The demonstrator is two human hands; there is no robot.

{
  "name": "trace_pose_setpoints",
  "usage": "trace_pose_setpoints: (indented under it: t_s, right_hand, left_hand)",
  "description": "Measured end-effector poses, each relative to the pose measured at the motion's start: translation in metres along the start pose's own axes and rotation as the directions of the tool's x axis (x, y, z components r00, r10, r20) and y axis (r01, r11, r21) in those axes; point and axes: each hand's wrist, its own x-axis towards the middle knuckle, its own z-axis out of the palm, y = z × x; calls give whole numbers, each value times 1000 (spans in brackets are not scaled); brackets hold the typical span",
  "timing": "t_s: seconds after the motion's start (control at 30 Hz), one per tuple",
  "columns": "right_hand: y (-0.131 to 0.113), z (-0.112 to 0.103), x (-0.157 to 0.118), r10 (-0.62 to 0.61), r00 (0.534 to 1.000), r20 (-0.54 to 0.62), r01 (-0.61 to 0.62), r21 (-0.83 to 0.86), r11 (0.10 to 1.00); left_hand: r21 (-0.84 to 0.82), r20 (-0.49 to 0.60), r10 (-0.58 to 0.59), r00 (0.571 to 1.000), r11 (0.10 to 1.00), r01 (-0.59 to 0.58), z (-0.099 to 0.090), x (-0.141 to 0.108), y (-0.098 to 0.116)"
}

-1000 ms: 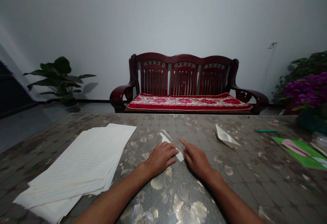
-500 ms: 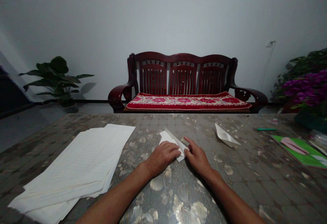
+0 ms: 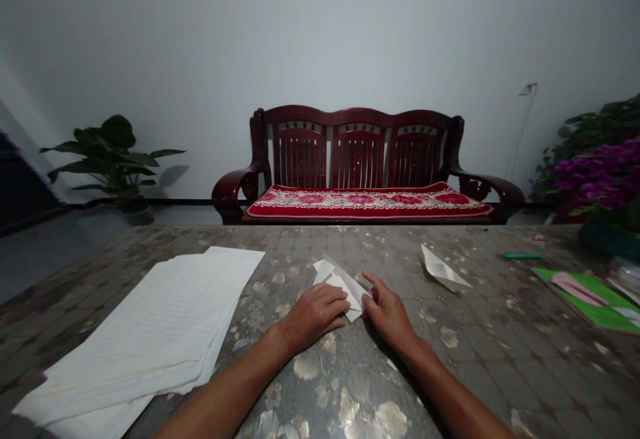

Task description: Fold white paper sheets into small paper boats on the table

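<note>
A small sheet of white paper (image 3: 345,280), folded into layered, pointed flaps, lies on the table in front of me. From the left, my left hand (image 3: 316,312) rests over its lower edge, fingers together and slightly curled, holding it down. On the other side, my right hand (image 3: 389,309) has its thumb at the paper's right corner, while the index finger reaches forward, a little raised. The fingertips under my left hand are partly hidden. Off to the right stands a finished-looking folded paper boat (image 3: 444,271), apart from both hands.
A stack of lined paper sheets (image 3: 150,332) covers the table's left side. At the right lie a green pen (image 3: 523,256) and a green booklet (image 3: 580,295) with a pink item on it. Purple flowers (image 3: 600,172) stand beyond. A wooden bench (image 3: 357,119) is behind the table (image 3: 490,352).
My left hand has slid slightly down and left, showing more of the folded flaps. My right hand stays at the paper's right corner. The view has tilted a little.
</note>
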Motion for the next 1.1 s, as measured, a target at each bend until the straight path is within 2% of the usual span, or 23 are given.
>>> trace_pose_setpoints:
  t_s: [0.07,0.1,0.17,0.2,0.27,0.43,0.53,0.67,0.87,1.1]
  right_hand:
    - [0,0,0,-10,1000,7,10,-4,1000]
    - [0,0,-1,-22,1000,11,22,-12,1000]
    - [-1,0,-2,-54,998,18,55,-47,997]
    - [-2,0,-3,-69,997,19,70,-71,995]
    - [-2,0,-4,-97,995,22,99,-119,988]
    - [-4,0,-8,-171,984,48,177,-215,960]
    - [-5,0,-10,-226,972,67,236,-279,931]
    - [-5,-1,-11,-246,966,83,260,-336,905]
    - [-4,-2,-10,-203,975,84,219,-278,935]
    - [-4,-2,-7,-148,989,-12,145,-130,981]
  left_hand:
    - [-11,-108,-104,989,995,103,-3,-3,-1]
    - [-19,-165,-197,966,980,197,-4,-4,-3]
    - [-42,-242,-379,893,924,381,-5,-7,-8]
    - [-52,-250,-439,863,896,441,-4,-9,-11]
    - [-64,-191,-489,851,871,487,-1,-12,-17]
    - [-51,13,-461,887,886,461,10,-17,-24]
    - [-11,56,-389,920,921,390,14,-18,-23]
    - [20,105,-347,932,938,347,9,-15,-18]
    - [44,241,-257,936,966,254,-8,-8,-10]
    - [31,252,-234,939,972,234,-3,-9,-9]
